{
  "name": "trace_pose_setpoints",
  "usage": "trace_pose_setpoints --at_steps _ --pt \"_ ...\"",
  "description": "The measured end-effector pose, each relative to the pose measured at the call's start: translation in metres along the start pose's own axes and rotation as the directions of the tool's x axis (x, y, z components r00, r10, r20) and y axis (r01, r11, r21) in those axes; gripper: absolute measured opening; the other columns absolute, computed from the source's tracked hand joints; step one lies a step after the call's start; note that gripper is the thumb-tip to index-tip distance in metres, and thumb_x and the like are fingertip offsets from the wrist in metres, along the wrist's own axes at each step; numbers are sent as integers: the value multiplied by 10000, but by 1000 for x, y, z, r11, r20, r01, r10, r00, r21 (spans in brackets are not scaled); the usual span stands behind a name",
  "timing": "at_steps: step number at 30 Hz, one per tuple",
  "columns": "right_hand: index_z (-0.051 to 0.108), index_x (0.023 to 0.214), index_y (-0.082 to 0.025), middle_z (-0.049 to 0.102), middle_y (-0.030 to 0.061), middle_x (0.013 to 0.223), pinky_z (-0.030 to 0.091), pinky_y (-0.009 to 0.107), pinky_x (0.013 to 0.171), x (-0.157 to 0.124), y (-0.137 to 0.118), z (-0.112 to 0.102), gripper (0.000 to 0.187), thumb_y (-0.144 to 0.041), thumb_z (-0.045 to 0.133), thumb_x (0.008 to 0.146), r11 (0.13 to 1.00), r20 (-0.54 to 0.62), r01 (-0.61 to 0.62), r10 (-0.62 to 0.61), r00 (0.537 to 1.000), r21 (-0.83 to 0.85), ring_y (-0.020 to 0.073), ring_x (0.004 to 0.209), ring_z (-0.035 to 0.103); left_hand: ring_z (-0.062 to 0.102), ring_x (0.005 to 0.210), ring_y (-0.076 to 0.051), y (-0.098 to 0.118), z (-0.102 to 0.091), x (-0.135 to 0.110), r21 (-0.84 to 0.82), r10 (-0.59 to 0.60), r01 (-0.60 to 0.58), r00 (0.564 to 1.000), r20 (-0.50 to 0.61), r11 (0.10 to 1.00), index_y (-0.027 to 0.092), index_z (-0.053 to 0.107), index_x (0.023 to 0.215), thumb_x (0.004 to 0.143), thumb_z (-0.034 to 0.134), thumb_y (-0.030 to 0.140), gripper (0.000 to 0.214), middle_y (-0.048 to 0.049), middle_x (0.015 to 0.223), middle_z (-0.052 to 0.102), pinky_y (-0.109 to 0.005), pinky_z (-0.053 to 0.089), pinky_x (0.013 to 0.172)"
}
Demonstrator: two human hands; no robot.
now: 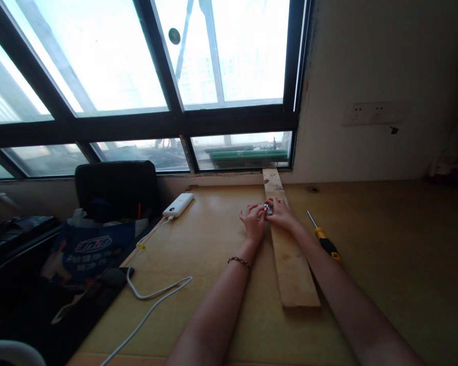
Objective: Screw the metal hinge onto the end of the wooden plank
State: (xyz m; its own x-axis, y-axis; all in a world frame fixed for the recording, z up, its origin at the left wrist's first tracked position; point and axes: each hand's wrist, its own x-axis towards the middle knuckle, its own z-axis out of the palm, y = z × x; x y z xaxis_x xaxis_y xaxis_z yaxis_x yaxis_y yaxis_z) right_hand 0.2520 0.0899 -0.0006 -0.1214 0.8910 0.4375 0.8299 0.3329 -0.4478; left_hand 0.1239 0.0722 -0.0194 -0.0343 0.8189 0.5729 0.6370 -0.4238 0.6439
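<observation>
The right hand (280, 214) pinches a small metal piece (268, 209) between thumb and fingers, while the left hand (254, 219) brings its fingertips to the piece's left side, its outer fingers spread; at this size I can't tell whether the left is pinching too or only touching. The piece sits over the far half of a wooden board (295, 269), which runs lengthwise away between the forearms on the yellowish tabletop (221, 295). A braided bracelet (238, 261) circles the left wrist. Off to the left, a white cable (158, 295) loops across the table. Right of the board lies a screwdriver (323, 240) (yellow and black, its tip pointing away). Farther along the left edge, the cable plugs into a white power bank (178, 205). Beyond stand a dark chair (116, 188) and a dark-framed window (229, 120), with a socket panel (377, 113) on the wall at right.
</observation>
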Motion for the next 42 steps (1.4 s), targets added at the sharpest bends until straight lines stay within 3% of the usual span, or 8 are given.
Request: trace_pose_setpoints --at_steps 10,19,24,30,34,39,42 --pt "471 1108 -204 582 58 1140 360 383 878 1 0 0 557 -374 627 601 1000 7 -6 6 1000 -12 256 1030 470 507 1056 -182 -1 1 0 -17 -4 3 999 -53 1000 280 632 841 767 574 293 95 1 992 631 -471 101 1031" --pt "481 1104 -206 572 63 1151 350 383 893 -1 -3 -2 541 -392 620 615 1000 16 -6 7 1000 -30 257 1045 467 499 1083 -177 -3 3 0 -41 72 -73 997 -27 996 305 629 944 835 482 296 183 4 1020 640 -468 81 1032" --pt "473 1116 -203 575 63 1148 346 388 898 -1 -4 -2 578 -421 627 604 999 12 -11 12 1000 -38 261 1045 462 509 1062 -171 -5 5 1 -37 49 -52 997 -60 998 277 629 915 841 473 290 173 -8 1011 637 -459 95 1030" --pt "479 1107 -208 578 61 1143 338 379 899 0 -6 -4 497 -311 595 634 998 45 -18 21 999 -56 252 1039 463 512 1029 -176 0 2 -1 8 111 -111 993 -48 994 248 619 838 776 569 314 103 -15 973 640 -418 117 1034" --pt "473 1105 -206 582 57 1141 343 382 892 -1 -7 -5 506 -307 599 625 999 35 -20 22 999 -47 257 1041 457 519 1002 -174 1 2 0 -7 59 -60 997 -41 998 256 618 826 760 585 302 87 -4 936 652 -400 160 1014" --pt "466 1104 -211 583 52 1144 353 389 882 -2 -6 -5 557 -369 634 597 1000 16 -18 18 1000 -24 260 1038 454 527 987 -186 -3 5 3 -47 -92 89 994 -53 995 253 624 809 732 603 327 109 -2 908 660 -413 185 991" --pt "469 1103 -212 579 55 1148 355 390 882 -1 -4 -3 565 -388 641 594 1000 7 -12 12 1000 -17 258 1034 459 532 983 -181 -6 6 4 -65 -99 96 994 -45 993 257 635 793 728 603 340 110 -1 915 659 -404 188 992"
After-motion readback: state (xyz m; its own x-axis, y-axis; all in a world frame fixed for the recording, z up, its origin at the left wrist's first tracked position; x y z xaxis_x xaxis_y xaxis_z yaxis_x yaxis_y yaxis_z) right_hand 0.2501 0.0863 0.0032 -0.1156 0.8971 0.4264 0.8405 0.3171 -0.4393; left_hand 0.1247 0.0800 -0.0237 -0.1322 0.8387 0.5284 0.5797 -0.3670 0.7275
